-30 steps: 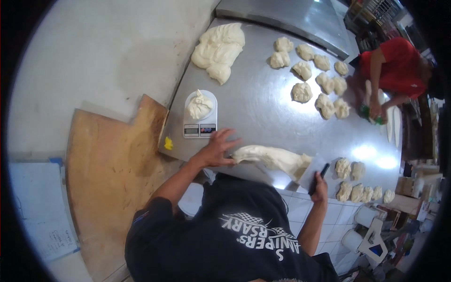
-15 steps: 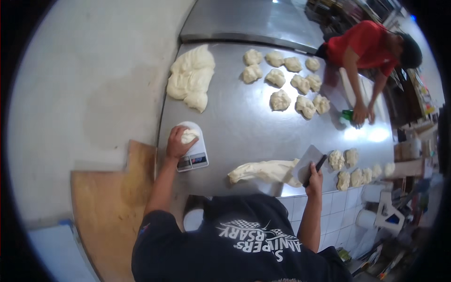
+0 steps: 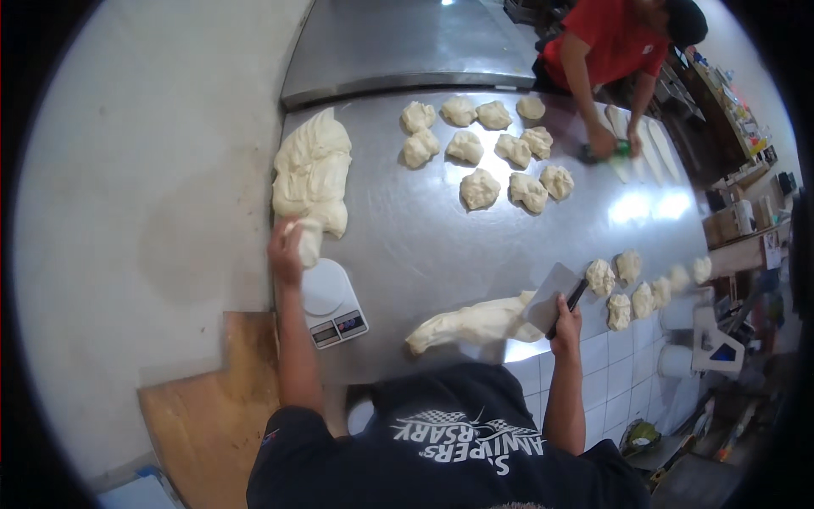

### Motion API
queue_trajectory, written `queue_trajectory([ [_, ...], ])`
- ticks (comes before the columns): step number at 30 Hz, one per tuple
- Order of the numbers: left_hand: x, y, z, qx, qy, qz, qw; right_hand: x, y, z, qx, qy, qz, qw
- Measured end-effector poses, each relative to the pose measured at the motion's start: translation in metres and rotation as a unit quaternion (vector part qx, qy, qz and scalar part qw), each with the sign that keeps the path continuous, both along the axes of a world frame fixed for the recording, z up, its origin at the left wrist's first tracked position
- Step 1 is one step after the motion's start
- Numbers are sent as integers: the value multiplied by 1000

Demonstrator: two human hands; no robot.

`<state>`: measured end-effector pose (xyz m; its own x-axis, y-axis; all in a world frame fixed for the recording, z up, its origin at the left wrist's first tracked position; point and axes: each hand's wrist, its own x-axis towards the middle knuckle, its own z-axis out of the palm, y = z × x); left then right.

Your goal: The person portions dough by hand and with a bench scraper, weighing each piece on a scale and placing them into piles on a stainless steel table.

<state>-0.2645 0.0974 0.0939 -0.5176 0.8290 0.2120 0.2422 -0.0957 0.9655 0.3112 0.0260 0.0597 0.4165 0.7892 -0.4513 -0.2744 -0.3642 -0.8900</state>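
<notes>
Here the left hand (image 3: pixel 286 252) is grasping a soft dough piece (image 3: pixel 309 243), fingers curling over its side, right between the big dough slab (image 3: pixel 312 170) and the white scale (image 3: pixel 337 314); whether piece and slab are joining or merely overlapping, I cannot tell. Over on the right, the right hand (image 3: pixel 565 329) is gripping a scraper (image 3: pixel 570 307) by its black handle, the flat blade hanging across the end of a long dough strip (image 3: pixel 471 326); contact there is staying hard to judge. The scale's round pan is sitting just below the held piece. Looking for containers, a pale round vessel (image 3: pixel 360 417) is peeping out beneath the table's near edge, and a white tub (image 3: pixel 676 360) is standing off to the right, both hiding their contents. Writing now: white lettering (image 3: pixel 471 437) and chequered flags are running upside down across the wearer's dark shirt (image 3: pixel 407 483), while the scale's small readout is showing too faintly to read. Farther out, dough lumps (image 3: pixel 480 188) are dotting the steel table (image 3: pixel 407 246), some blurring at the right. A co-worker in a red shirt (image 3: pixel 606 38) is bending over a smeared green object (image 3: pixel 615 149) beside pale strips (image 3: pixel 663 148), the cap being cut by the upper edge.
</notes>
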Motion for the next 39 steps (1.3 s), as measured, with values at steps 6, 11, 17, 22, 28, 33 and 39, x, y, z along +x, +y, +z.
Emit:
queue_trajectory([
  [6, 152, 90, 76, 188, 92, -100, 973, -1, 2, 9, 9, 14, -10, 1000],
  [11, 213, 157, -41, -34, 388, -91, 916, -1, -5, 2, 2, 20, 7, 1000],
  [17, 244, 76, -75, -229, 379, -265, 856, 7, -31, 4, -10, 41, -33, 999],
  [22, 255, -73, -97, -199, 381, -387, 816, -13, -31, -12, -56, -16, 108, 992],
  [28, 258, -125, -74, -139, 403, -353, 833, -86, -24, 15, -2, -272, 343, 899],
  [33, 262, -151, -65, -222, 420, -294, 830, -112, -26, -18, 4, -412, 405, 816],
  [39, 260, -167, -62, -257, 375, -256, 853, -161, -47, -29, 11, -473, 405, 783],
])
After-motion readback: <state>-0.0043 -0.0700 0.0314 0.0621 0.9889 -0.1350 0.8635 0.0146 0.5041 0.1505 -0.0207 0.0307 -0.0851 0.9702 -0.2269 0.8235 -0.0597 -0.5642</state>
